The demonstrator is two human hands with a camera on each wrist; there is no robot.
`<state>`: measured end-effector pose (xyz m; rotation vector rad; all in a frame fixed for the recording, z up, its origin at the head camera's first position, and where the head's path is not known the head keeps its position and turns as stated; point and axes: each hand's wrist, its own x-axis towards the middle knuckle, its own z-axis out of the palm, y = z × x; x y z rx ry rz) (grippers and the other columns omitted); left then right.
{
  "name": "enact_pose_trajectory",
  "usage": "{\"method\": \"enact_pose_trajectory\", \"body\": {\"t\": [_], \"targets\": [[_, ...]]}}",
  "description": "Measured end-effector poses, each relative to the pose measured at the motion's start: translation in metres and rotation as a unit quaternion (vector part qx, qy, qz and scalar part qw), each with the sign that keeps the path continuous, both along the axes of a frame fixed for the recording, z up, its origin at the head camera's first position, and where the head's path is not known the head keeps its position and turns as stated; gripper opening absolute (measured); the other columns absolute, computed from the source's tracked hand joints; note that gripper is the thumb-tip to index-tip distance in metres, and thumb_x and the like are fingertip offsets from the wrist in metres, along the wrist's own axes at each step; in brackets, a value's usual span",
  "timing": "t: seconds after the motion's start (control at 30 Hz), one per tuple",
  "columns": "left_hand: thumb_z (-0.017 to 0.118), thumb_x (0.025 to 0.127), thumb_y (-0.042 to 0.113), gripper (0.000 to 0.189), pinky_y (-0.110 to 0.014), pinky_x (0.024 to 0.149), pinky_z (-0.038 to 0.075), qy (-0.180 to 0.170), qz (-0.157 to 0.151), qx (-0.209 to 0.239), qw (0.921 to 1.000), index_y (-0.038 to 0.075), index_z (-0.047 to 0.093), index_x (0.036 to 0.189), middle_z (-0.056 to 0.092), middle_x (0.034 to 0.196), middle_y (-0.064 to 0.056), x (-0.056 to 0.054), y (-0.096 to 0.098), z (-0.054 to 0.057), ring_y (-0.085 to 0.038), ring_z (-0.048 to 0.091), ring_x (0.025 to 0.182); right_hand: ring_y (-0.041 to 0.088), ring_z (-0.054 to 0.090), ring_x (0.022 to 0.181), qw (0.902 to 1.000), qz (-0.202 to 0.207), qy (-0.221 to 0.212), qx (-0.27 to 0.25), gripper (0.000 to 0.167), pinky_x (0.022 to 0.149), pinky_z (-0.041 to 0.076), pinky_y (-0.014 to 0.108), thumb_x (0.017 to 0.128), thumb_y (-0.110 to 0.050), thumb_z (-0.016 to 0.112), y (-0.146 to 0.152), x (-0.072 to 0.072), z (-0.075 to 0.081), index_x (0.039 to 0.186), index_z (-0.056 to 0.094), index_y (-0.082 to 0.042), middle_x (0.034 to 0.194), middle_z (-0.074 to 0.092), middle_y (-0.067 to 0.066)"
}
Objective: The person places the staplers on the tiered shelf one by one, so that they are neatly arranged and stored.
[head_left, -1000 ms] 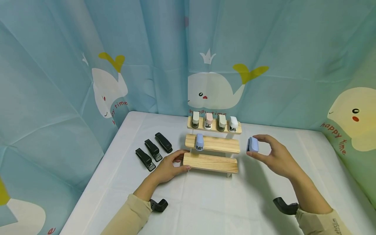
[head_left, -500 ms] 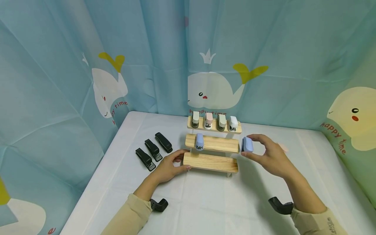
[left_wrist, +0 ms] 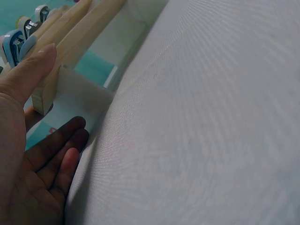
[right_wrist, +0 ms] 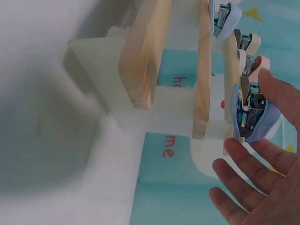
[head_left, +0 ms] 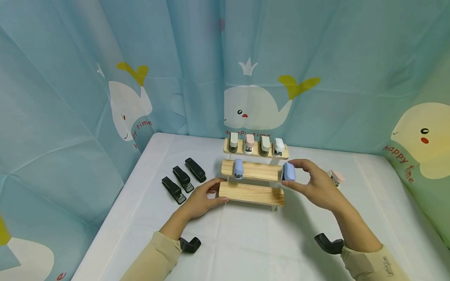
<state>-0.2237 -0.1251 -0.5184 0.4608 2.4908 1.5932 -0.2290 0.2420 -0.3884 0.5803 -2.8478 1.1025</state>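
Observation:
My right hand (head_left: 318, 188) pinches a small blue stapler (head_left: 289, 172) between thumb and fingers, at the right end of the middle step of a three-step wooden display stand (head_left: 251, 193). In the right wrist view this stapler (right_wrist: 265, 124) shows its metal inside; whether it touches the step is unclear. My left hand (head_left: 202, 200) grips the left end of the lowest step, with its thumb (left_wrist: 40, 70) along the board. Another blue stapler (head_left: 238, 169) stands at the middle step's left end. Along the top step are two grey-green staplers (head_left: 233, 142), a pink one (head_left: 249, 143) and a white one (head_left: 279, 147).
Three black staplers (head_left: 183, 178) lie on the white-covered table left of the stand. A pink and white stapler (head_left: 336, 177) lies on the right, partly behind my right hand. A blue curtain (head_left: 197, 78) with whale prints hangs behind the table.
My right hand has carried the blue stapler leftward, from beside the stand to the middle step's right end. The pink and white stapler has come into sight behind it. My left hand stays put.

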Motion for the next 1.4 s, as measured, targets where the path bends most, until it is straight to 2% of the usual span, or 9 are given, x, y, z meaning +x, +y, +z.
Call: {"method": "enact_pose_trajectory", "body": {"t": [0.5, 0.73, 1.0, 1.1, 1.3, 1.4], "targets": [[0.081, 0.090, 0.044, 0.064, -0.044, 0.114, 0.048, -0.006, 0.003, -0.005, 1.0000, 0.032, 0.054, 0.147, 0.063, 0.141, 0.002, 0.001, 0.001, 0.002, -0.021, 0.060, 0.130, 0.040, 0.051, 0.138, 0.9998, 0.017, -0.007, -0.010, 0.066, 0.108, 0.042, 0.066, 0.091, -0.037, 0.082, -0.018, -0.003, 0.001, 0.146, 0.053, -0.015, 0.144, 0.059, 0.015], [0.081, 0.089, 0.045, 0.065, -0.044, 0.114, 0.048, -0.005, 0.005, -0.006, 1.0000, 0.033, 0.054, 0.147, 0.063, 0.141, 0.002, 0.001, 0.000, 0.001, -0.021, 0.060, 0.129, 0.033, 0.054, 0.131, 0.9995, 0.029, 0.002, -0.016, 0.066, 0.109, 0.042, 0.060, 0.091, -0.034, 0.082, -0.027, -0.006, -0.002, 0.145, 0.054, -0.011, 0.141, 0.061, 0.012], [0.081, 0.089, 0.046, 0.065, -0.043, 0.114, 0.048, -0.003, 0.004, -0.006, 1.0000, 0.033, 0.055, 0.147, 0.063, 0.141, 0.003, 0.000, 0.000, 0.000, -0.020, 0.061, 0.129, 0.028, 0.058, 0.123, 0.9990, 0.040, 0.004, -0.019, 0.061, 0.100, 0.046, 0.050, 0.091, -0.030, 0.083, -0.037, -0.006, -0.004, 0.142, 0.055, -0.012, 0.134, 0.064, 0.008], [0.081, 0.089, 0.046, 0.065, -0.043, 0.114, 0.049, -0.003, 0.003, -0.008, 1.0000, 0.033, 0.054, 0.147, 0.064, 0.140, 0.003, 0.000, 0.000, 0.000, -0.020, 0.061, 0.129, 0.027, 0.058, 0.123, 0.9987, 0.043, 0.001, -0.027, 0.060, 0.099, 0.046, 0.049, 0.091, -0.030, 0.083, -0.040, -0.006, -0.006, 0.141, 0.056, -0.013, 0.133, 0.064, 0.006], [0.081, 0.089, 0.047, 0.065, -0.044, 0.114, 0.048, -0.007, 0.005, -0.009, 0.9999, 0.034, 0.054, 0.147, 0.064, 0.139, 0.003, 0.001, 0.000, 0.001, -0.021, 0.061, 0.128, 0.032, 0.059, 0.127, 0.9975, 0.052, -0.012, -0.046, 0.059, 0.105, 0.048, 0.056, 0.090, -0.033, 0.083, -0.050, -0.008, -0.008, 0.140, 0.056, -0.014, 0.136, 0.062, 0.007], [0.081, 0.089, 0.046, 0.065, -0.043, 0.114, 0.048, -0.003, 0.005, -0.008, 1.0000, 0.033, 0.055, 0.147, 0.064, 0.138, 0.003, 0.001, 0.001, 0.001, -0.019, 0.061, 0.128, 0.032, 0.063, 0.123, 0.9965, 0.060, -0.013, -0.056, 0.061, 0.104, 0.051, 0.056, 0.089, -0.030, 0.084, -0.056, -0.008, -0.009, 0.140, 0.055, -0.014, 0.135, 0.062, 0.007]]}}
